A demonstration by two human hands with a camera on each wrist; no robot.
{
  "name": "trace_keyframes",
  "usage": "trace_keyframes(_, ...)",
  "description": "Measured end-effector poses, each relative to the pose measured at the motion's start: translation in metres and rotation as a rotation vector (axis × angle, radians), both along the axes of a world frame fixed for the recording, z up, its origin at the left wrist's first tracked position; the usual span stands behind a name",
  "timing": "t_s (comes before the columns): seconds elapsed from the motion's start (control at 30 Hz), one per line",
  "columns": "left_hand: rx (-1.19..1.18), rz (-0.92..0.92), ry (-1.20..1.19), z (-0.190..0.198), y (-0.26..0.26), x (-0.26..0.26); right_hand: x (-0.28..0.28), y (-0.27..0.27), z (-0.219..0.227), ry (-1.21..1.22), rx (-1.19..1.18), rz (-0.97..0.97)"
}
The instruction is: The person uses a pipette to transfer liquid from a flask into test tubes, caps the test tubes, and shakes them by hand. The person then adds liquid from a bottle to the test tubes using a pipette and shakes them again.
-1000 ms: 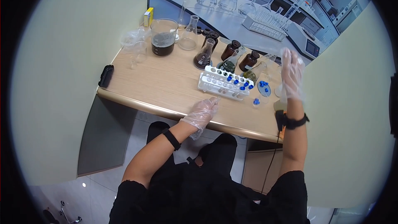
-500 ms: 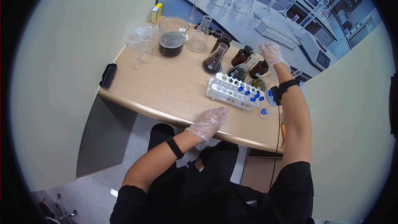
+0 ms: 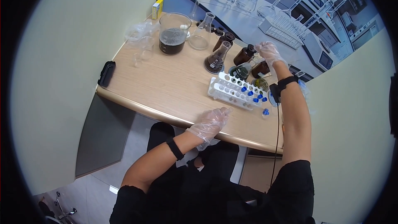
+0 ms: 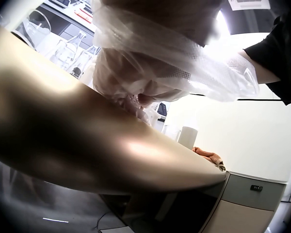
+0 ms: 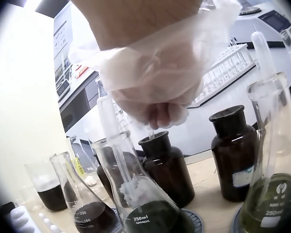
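You have two gloved hands [image 3: 209,123] [image 3: 269,52], four conical flasks [image 3: 215,63], three brown bottles [image 5: 229,155], one large beaker [image 3: 171,45], one white rack [image 3: 212,88] with five blue caps [image 3: 250,93] in it, one yellow box [image 3: 157,10] and one black case [image 3: 107,74] before you

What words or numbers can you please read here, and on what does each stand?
"250ml APPROX.": Erlenmeyer flask with dark-green liquid
"200", "150", "100": Erlenmeyer flask with brownish liquid
"250ml": Erlenmeyer flask with yellow-green liquid, lettering above blurred
Too small: print on labelled brown reagent bottle, beaker, yellow box.
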State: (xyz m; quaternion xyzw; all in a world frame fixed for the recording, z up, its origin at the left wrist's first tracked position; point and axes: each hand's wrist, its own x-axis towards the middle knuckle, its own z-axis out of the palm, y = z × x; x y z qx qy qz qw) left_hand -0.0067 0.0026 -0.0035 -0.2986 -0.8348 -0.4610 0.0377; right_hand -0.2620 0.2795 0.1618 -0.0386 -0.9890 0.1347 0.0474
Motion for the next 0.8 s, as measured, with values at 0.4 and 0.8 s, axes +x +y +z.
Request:
trace_keyframes(0.4, 0.004, -0.002, -0.012, 0.007, -0.002, 0.001, 0.005, 0.002, -0.001, -0.013, -0.026, -0.066)
trace_keyframes(0.8, -0.043, 0.004, -0.004, 0.007, -0.001, 0.001, 0.024, -0.014, 0.017, -0.026, 0.092, -0.073)
